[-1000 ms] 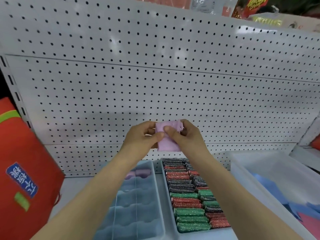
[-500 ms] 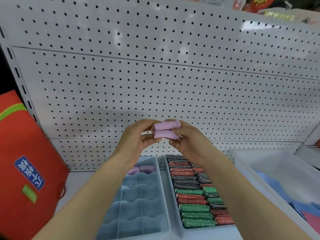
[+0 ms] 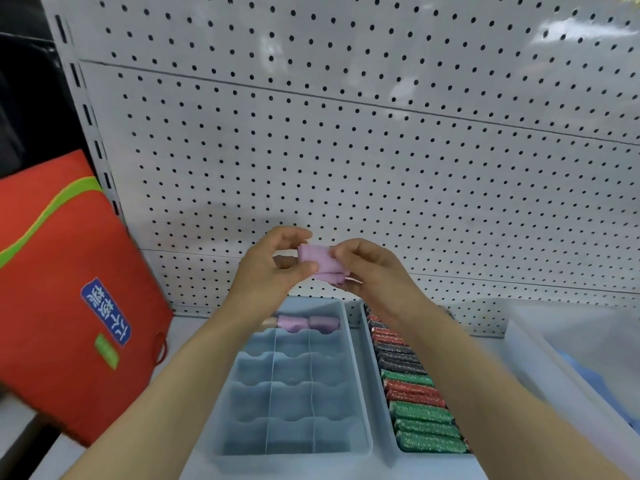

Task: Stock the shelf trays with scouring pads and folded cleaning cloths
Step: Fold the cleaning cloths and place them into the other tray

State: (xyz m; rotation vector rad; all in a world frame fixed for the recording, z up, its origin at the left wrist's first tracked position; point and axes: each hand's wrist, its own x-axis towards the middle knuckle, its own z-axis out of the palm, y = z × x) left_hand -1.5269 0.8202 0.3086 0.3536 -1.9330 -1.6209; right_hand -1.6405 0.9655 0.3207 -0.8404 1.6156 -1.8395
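Fingers of my left hand and right hand pinch the folded pink cloth at frame centre. I'd press the fold tight, then drop it into a free back cell of the divided tray.

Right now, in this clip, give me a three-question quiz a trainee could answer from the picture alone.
1. True or false: the pink cloth is held by both the left hand and the right hand.
2. Which tray is nearly full? A) the divided tray B) the scouring pad tray C) neither
3. Fill in: the folded cloths already stocked lie in the divided tray's ____ row, nearest the pegboard.

Key: 1 true; 2 B; 3 back.
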